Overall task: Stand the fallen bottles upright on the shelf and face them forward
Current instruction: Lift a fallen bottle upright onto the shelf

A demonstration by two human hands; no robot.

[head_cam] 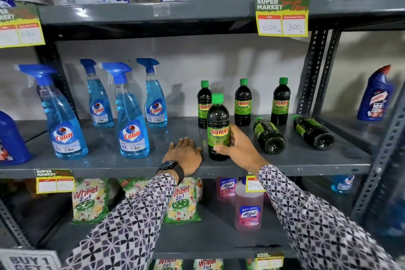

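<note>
Grey metal shelving (306, 160) fills the frame, with blue spray bottles (131, 120) standing at centre left and the dark green-capped bottles grouped right of centre. Your right hand (235, 146) is wrapped around the front bottle (218, 127) at its labelled middle, thumb across the front and fingers behind; the bottle is upright, label facing you, its base at the shelf near the front edge. Your left hand (186, 153) lies flat on the shelf just beside it, fingers spread and holding nothing.

Three more bottles (242, 103) stand upright behind. Two fallen bottles (269, 136) lie on their sides toward the right, bases pointing at you and caps toward the back wall, well apart from each other.

Judging by the dark fill, these are full, so expect some weight and liquid shifting as you tip one up. Smooth plastic looks stiff but slippery; the paper label should give better grip than the bare shoulder. Take each fallen one around the labelled belly, not the narrow cap, and swing the base down.
</note>
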